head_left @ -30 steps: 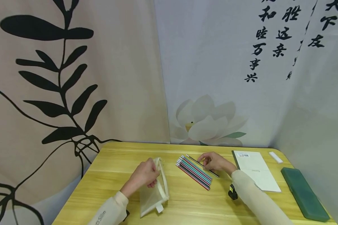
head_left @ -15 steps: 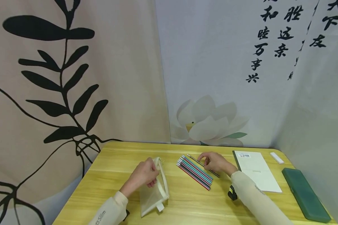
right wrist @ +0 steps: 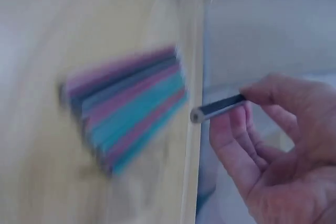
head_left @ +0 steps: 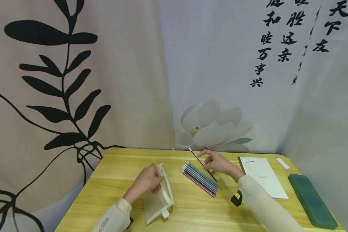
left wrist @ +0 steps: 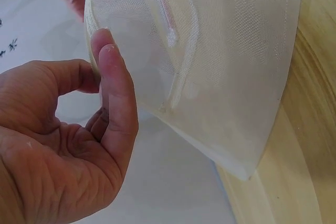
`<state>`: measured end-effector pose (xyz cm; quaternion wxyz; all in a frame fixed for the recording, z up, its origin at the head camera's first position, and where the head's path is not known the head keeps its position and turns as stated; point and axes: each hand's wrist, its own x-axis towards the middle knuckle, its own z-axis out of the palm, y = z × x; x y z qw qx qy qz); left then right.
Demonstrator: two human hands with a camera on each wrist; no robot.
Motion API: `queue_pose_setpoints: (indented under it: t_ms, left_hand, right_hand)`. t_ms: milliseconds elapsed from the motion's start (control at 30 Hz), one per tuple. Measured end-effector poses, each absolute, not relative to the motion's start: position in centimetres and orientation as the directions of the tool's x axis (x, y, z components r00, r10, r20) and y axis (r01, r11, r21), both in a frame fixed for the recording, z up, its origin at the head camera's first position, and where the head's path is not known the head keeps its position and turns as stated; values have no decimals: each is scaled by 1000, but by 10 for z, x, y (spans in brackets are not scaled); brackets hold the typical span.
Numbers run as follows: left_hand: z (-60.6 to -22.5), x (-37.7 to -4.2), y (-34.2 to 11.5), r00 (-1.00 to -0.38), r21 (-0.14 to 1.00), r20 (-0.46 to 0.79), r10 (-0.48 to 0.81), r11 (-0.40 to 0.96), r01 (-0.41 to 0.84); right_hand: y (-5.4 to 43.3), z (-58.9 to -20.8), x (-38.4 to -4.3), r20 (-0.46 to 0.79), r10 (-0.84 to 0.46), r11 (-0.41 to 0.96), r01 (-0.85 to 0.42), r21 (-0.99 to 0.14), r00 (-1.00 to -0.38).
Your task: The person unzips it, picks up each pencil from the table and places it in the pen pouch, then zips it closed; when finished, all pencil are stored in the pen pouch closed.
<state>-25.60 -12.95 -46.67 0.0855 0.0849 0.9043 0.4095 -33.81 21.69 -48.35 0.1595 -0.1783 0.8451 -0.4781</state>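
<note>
Wooden table [head_left: 104, 190] is standing before printed backdrop [head_left: 133, 80]; left hand [head_left: 147, 179] is pinching a bag [head_left: 156, 204], right hand [head_left: 218, 163] a tilted pencil [right wrist: 219, 108].

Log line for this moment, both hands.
left hand: pinches mesh pouch by edge | right hand: holds dark pencil | pencil row: on table, between pouch and right hand | green case: table's right side
</note>
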Motion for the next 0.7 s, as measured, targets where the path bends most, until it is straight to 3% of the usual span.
queue_pose_setpoints:
  t_ms: [200, 700]
  left_hand:
    - [-466, -257, -128, -971, 760, -84, 222, 645, 82]
    - [-465, -253, -126, -974, 749, -64, 218, 655, 97]
  right_hand:
    - [186, -474, -315, -157, -505, 313, -10, -950, -848]
    - [106, -494, -283, -314, -519, 230, 224, -947, -795]
